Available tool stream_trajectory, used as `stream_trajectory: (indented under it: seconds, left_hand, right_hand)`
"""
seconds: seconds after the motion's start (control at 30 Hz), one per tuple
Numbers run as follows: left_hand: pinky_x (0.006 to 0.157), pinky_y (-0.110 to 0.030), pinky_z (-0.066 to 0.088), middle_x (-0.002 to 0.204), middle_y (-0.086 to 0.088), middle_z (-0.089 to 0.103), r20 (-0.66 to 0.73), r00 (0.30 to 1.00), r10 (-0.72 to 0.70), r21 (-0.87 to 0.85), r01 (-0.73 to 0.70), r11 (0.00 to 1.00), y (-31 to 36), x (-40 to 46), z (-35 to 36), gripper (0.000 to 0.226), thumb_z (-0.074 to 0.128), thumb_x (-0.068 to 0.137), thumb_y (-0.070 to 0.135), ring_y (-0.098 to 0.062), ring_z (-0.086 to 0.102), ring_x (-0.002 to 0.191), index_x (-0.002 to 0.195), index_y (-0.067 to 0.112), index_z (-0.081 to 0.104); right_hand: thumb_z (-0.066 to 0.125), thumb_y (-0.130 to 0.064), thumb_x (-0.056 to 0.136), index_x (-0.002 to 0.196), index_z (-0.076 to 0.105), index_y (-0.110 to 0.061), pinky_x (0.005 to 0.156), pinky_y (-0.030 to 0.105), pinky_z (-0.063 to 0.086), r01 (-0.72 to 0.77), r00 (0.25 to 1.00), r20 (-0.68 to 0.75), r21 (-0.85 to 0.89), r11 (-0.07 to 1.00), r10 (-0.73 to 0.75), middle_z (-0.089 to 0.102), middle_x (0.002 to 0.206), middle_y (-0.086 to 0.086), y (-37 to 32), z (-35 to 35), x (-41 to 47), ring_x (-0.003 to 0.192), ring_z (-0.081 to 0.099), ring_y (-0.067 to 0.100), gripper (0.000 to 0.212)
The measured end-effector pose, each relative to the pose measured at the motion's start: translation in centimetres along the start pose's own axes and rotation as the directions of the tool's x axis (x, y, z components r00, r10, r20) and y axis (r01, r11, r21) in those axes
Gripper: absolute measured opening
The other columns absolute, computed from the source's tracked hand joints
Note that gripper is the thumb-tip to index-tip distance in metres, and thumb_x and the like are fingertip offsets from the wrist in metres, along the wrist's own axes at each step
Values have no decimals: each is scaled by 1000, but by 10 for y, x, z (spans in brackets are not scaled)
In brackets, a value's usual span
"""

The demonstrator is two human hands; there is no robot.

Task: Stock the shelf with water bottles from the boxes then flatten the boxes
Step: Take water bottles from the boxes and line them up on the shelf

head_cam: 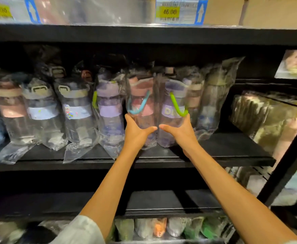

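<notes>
Where the black shelf (214, 148) runs across a dim store aisle, plastic-wrapped bottles stand in a row along it, with a price tag (181, 11) above. Left hand (135, 132) grips the pink-lidded bottle (140, 106); beside it, right hand (181, 131) grips the purple bottle (174, 110). Both bottles stand upright on the shelf, long axes vertical, lids up, touching or nearly so; blur hides which.

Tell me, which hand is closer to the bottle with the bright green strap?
Right. The right hand holds the bottle with the green strap itself, while the left hand holds the pink bottle with the blue strap beside it.
</notes>
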State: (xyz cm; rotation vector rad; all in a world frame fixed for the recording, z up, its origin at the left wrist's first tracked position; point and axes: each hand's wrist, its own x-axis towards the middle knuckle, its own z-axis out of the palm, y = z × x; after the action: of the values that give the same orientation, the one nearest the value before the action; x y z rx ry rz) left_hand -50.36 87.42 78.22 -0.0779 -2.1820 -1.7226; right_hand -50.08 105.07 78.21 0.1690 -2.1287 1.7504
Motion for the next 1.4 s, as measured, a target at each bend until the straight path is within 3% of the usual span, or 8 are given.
stream_trajectory:
  seconds: [0.13,0.3,0.5,0.6,0.7,0.87,1.03,1.4]
  left_hand:
    - [108,-24,33,166,-5,30,-24,1000,-11,29,12,1000,2,-1,4,116,90,80,26,-21,34,150,161,12,10]
    - [102,-16,33,163,-3,35,-39,999,6,70,-3,998,3,-5,3,109,91,80,29,-14,39,145,159,9,18]
    - [117,-37,40,160,-1,41,-64,998,22,59,-18,998,8,-13,-3,111,92,73,46,-19,43,145,156,14,25]
    - [108,-27,39,159,-1,42,-66,997,28,64,-24,998,10,-15,-4,101,90,78,42,-19,44,142,154,16,28]
    - [102,-23,38,155,-1,46,-72,997,30,83,-23,996,10,-15,-5,95,89,80,39,-19,47,141,152,16,32]
    - [96,-29,45,147,-5,56,-77,997,16,153,-4,988,11,-10,-4,83,86,82,42,-25,55,133,144,15,39]
    - [97,-50,53,134,-8,60,-81,996,34,277,-11,961,12,-6,0,70,81,81,49,-31,57,124,129,14,44]
    - [98,-53,53,135,-3,59,-93,994,62,286,-33,958,7,-6,3,76,78,76,60,-28,58,124,131,18,45]
  right_hand:
    - [90,-22,80,123,46,-18,72,4,46,-15,999,31,-7,1000,15,59,111,-14,6,2,6,91,59,-18,61]
    - [91,-33,79,122,46,-17,77,11,46,-14,998,55,-37,999,16,58,111,-15,6,-1,6,97,58,-13,64]
    - [92,-49,72,121,47,-27,81,15,44,41,999,20,-117,992,-39,58,124,-7,-3,-8,-1,115,55,12,70]
    - [87,-70,62,125,45,-37,102,37,47,32,999,-22,-173,984,-37,59,134,-9,-6,-8,-5,128,53,21,83]
    - [77,-83,53,133,48,-28,112,53,42,33,997,-57,-265,964,-50,61,138,-5,-11,-9,-8,135,51,30,102]
    - [88,-55,72,134,51,-19,90,35,49,-14,998,-56,-242,970,1,63,130,-1,-14,-7,-5,118,60,21,81]
    - [84,-48,81,112,48,-16,76,31,41,-45,999,-38,-328,943,34,55,106,-3,-21,1,5,96,54,18,57]
    - [83,-51,82,125,52,-8,79,30,41,-42,999,-43,-348,937,28,52,111,-2,-19,3,10,99,50,17,68]
